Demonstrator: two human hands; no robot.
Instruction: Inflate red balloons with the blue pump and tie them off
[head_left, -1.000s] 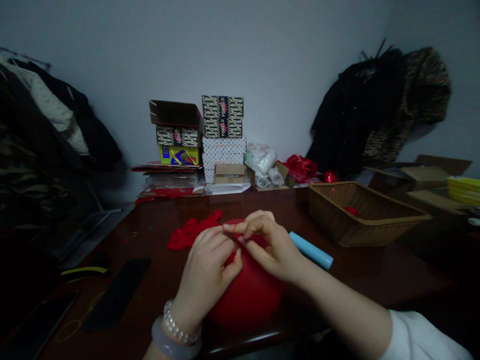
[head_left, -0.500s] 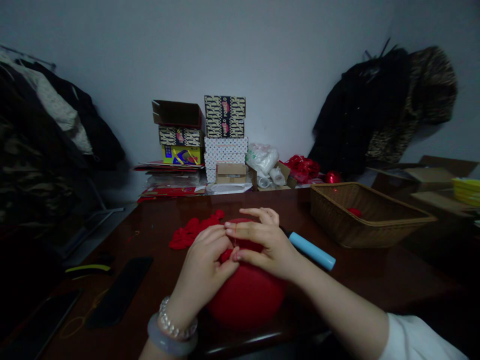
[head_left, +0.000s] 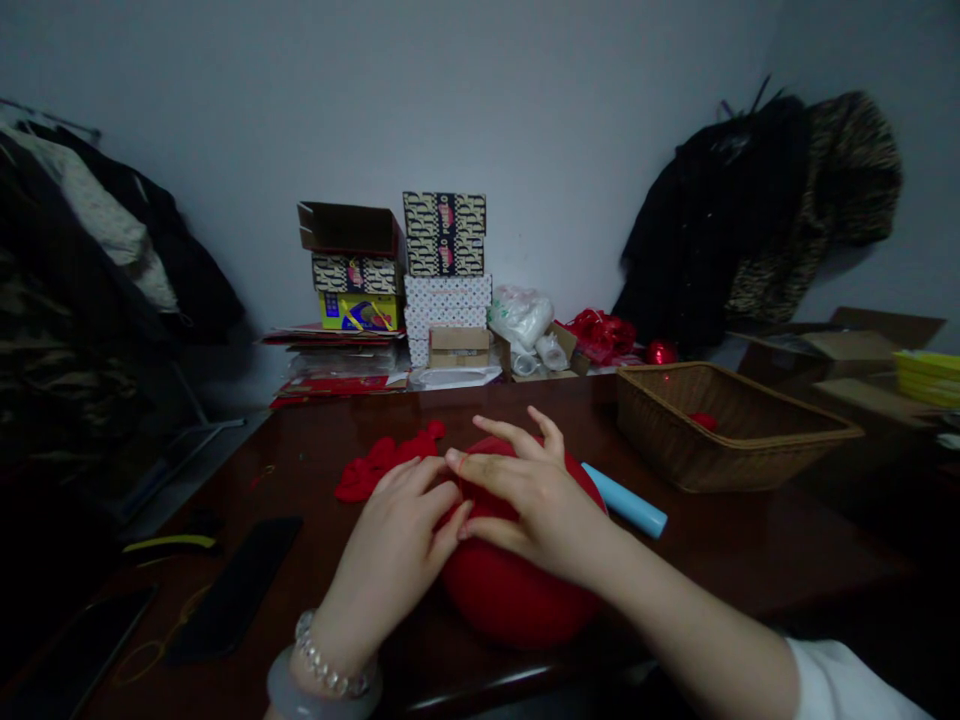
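Note:
A round red balloon [head_left: 517,590] lies on the dark polished table [head_left: 225,480] under both hands. My left hand [head_left: 394,540] grips its near side, with the fingertips by the gathered neck. My right hand [head_left: 529,500] lies over the top with its fingers spread, and its thumb and forefinger are close to my left fingertips. The knot area is hidden by my fingers. Beaded and smooth bangles circle my left wrist. Beyond the hands lies a crumpled heap of red rubber or cloth [head_left: 379,470], and a light blue tube [head_left: 624,500] sits right of my right hand.
A wicker basket [head_left: 739,430] holding a red item stands on the table at the right. Flat black slabs [head_left: 232,590] lie at the left. Stacked patterned boxes [head_left: 446,270] and plastic bags stand at the back, with coats hanging on either side.
My fingers have uncurled from their pinch and spread over the balloon. The balloon has shifted slightly right, showing more of its top, and my left hand has dropped lower and to the left.

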